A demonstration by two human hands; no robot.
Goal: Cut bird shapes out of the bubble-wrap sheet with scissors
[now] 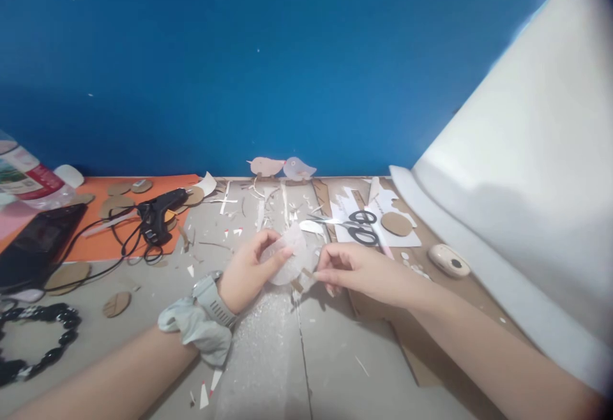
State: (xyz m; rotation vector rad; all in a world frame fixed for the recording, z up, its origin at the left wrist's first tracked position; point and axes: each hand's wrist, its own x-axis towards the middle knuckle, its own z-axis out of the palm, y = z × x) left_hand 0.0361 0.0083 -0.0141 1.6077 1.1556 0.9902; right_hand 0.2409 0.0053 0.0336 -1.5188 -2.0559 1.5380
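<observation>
My left hand (249, 268) is closed on a small round white translucent cut-out (290, 255), thumb on its face, just above the grey tabletop. My right hand (357, 268) pinches the cut-out's lower right edge, where a small tan piece (306, 274) shows. A grey watch (211, 295) and a pale scrunchie (198, 329) sit on my left wrist. Black-handled scissors (361, 226) lie just beyond my right hand on white paper.
A black glue gun (158, 214) with its cable lies on an orange sheet (96, 244) at left, among cardboard discs. Two paper birds (280, 166) stand against the blue wall. A big white foam sheet (527, 216) leans at right. A plastic bottle (29, 180), a dark phone (36, 241) and black beads (43, 340) lie far left.
</observation>
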